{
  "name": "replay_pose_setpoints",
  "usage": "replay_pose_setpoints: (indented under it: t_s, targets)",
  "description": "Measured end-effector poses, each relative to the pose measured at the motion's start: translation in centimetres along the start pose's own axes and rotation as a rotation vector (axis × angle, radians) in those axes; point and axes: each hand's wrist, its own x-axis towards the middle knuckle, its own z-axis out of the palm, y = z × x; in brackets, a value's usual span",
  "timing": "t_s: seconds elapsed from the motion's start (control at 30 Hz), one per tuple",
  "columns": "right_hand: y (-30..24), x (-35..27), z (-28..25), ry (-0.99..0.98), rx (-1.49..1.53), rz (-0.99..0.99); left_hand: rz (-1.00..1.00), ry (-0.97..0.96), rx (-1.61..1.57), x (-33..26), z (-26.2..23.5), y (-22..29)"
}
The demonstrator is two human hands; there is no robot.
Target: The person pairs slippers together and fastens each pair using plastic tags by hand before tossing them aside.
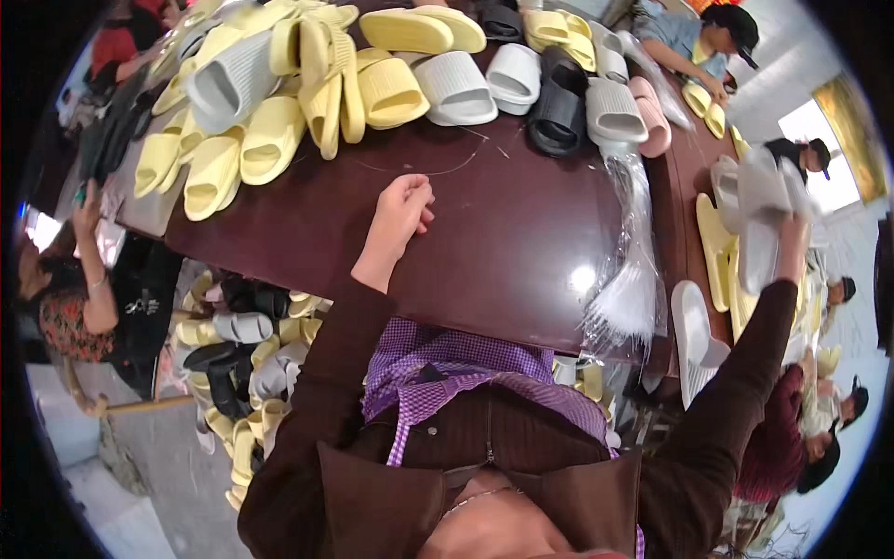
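Note:
My left hand [407, 212] hovers over the dark red table with its fingers curled in; nothing shows in it. A thin clear strand lies on the tabletop just beyond. Far out to the right, my right hand [794, 244] grips a pair of light grey slide sandals [762, 219], held up above other slides; its fingers are partly hidden. Yellow slides [715, 247] and one pale grey slide [694, 335] lie beside and below that pair. Between my hands, a bundle of clear plastic strands [622, 289] hangs toward the table's near edge.
Along the far side of the table [484, 242] sit yellow slides [273, 140], grey slides [454, 88], a black slide [557, 102] and a pink slide [649, 116]. More footwear is heaped low at left [247, 363]. Other people work around, one at far right [689, 47].

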Motion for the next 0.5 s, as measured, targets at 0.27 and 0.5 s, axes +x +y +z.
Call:
replay_pose_setpoints:
  t_s: [0.27, 0.5]
  targets:
    - [-1.5, -6.8, 9.1, -0.181, 0.399, 0.078, -0.137, 0.145, -0.478, 6.7, -4.7, 1.7]
    - [-2.8, -4.7, 3.2, -0.030, 0.016, 0.039, -0.189, 0.242, -0.722, 11.6, -4.0, 1.0]
